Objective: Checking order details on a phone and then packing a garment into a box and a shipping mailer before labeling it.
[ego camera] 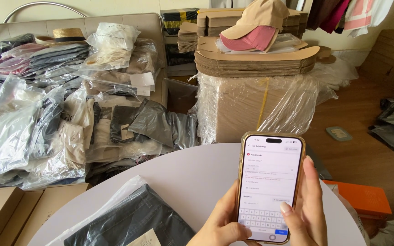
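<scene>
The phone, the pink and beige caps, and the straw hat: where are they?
phone point(269, 182), head view, middle of its lit screen
caps point(256, 27), head view, crown of the stacked caps
straw hat point(68, 34), head view, its crown

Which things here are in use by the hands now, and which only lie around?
In use: phone, held by left hand and right hand.

Lying around: bagged dark garment on table, caps, flat cartons, bagged clothes, orange box.
</scene>
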